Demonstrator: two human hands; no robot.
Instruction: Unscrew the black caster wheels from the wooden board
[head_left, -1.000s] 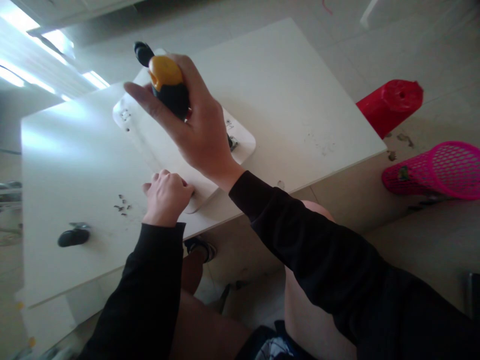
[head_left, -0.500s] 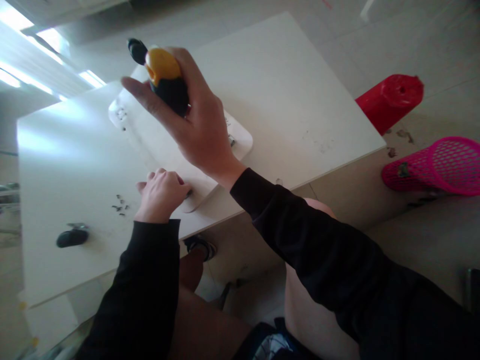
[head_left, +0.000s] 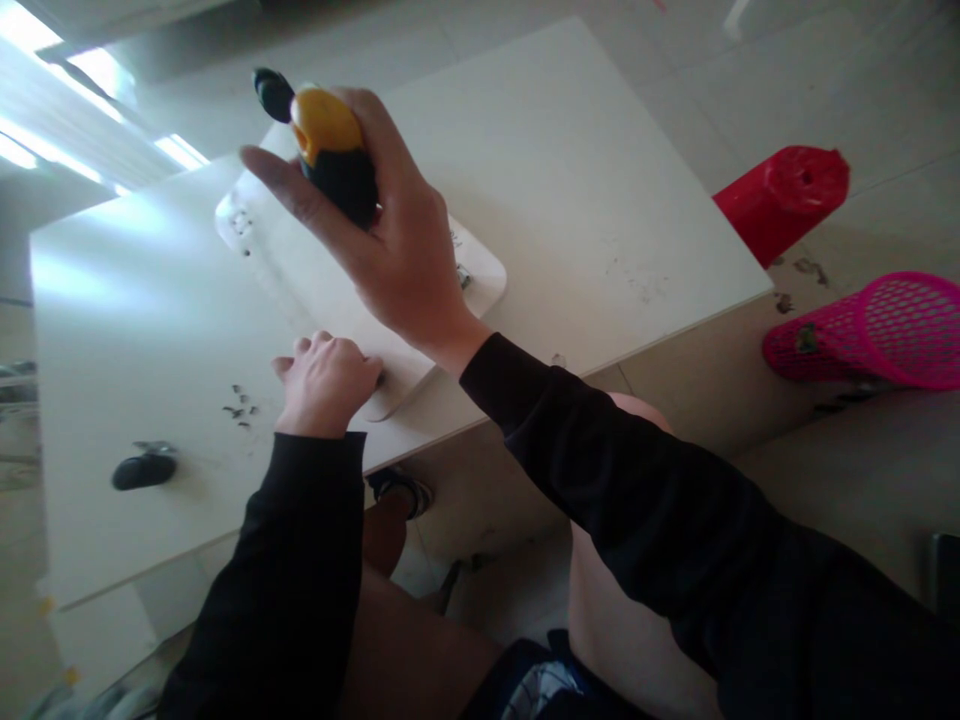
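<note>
My right hand (head_left: pixel 409 240) is wrapped round the chunky handle of a yellow-and-black screwdriver (head_left: pixel 330 135), thumb held out to the side. Its shaft and tip are hidden behind the hand. Beneath lies a white rounded panel (head_left: pixel 300 280) with holes at one corner and a metal fitting (head_left: pixel 463 277) at another. A black caster wheel (head_left: pixel 273 94) shows at the panel's far corner. My left hand (head_left: pixel 326 380) rests with curled fingers at the near corner of the panel. Something dark shows under its fingertips, too hidden to name.
Several small screws (head_left: pixel 240 405) lie on the white table (head_left: pixel 600 200), left of my left hand. Further left is a loose black caster (head_left: pixel 144 468) with a metal plate. Beyond the right edge are a red container (head_left: pixel 787 195) and a pink mesh basket (head_left: pixel 900 330).
The view has shifted slightly, so the table sits a little further left and higher. Both hands keep nearly the same place over the panel, the screwdriver still in my right hand.
</note>
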